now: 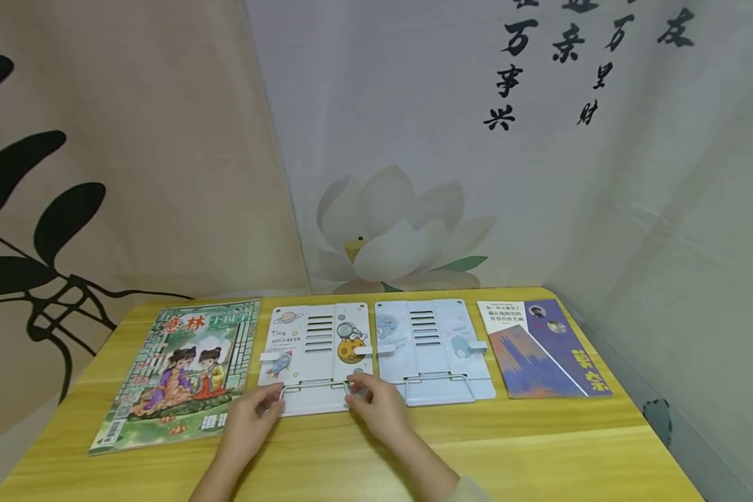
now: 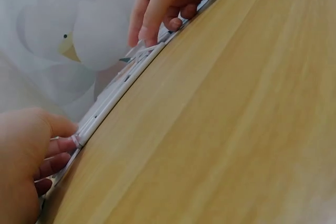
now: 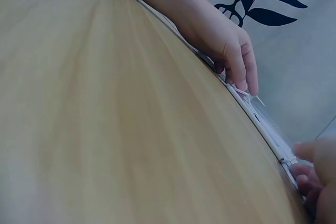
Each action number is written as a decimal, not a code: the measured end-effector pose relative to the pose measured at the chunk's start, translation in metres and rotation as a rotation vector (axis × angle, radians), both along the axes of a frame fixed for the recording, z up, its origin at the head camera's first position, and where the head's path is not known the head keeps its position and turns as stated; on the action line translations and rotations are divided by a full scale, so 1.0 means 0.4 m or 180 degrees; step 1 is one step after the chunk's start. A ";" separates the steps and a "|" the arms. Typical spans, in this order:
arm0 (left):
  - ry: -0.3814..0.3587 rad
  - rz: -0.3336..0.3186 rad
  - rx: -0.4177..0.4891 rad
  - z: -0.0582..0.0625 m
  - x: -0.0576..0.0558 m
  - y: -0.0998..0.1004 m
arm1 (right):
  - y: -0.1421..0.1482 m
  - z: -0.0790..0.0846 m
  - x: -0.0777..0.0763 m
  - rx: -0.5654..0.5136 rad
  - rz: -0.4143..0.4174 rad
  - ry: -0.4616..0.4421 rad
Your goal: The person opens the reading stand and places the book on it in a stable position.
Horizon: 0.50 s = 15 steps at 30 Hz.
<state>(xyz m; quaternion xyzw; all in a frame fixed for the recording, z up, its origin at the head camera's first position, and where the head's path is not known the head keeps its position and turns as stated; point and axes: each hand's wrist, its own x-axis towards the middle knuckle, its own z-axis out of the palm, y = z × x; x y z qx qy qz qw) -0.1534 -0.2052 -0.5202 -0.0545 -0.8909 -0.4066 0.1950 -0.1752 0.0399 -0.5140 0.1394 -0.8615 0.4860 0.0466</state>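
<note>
In the head view, I see the astronaut-printed stand (image 1: 318, 366) lying flat on the table (image 1: 508, 453), just beside a second stand (image 1: 430, 362); the left hand (image 1: 249, 418) and right hand (image 1: 379, 411) pinch opposite ends of its wire bar (image 1: 314, 383), fingers nearly closed. An uneven pull might twist the bar. From the left wrist, that hold looks shallow, fingertips only, so it could slip. The right wrist view crops the right hand; I can't tell how firm its pinch is.

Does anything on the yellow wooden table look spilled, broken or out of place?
Nothing stands out: the green illustrated magazine, astronaut-printed white stand, blue-patterned white stand and purple rectangular book lie in a row; no spill or damage shows.
</note>
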 end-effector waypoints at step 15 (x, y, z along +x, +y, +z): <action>0.0148 -0.0112 -0.0172 -0.003 -0.008 -0.001 | -0.019 -0.007 -0.004 0.0176 -0.0027 0.0311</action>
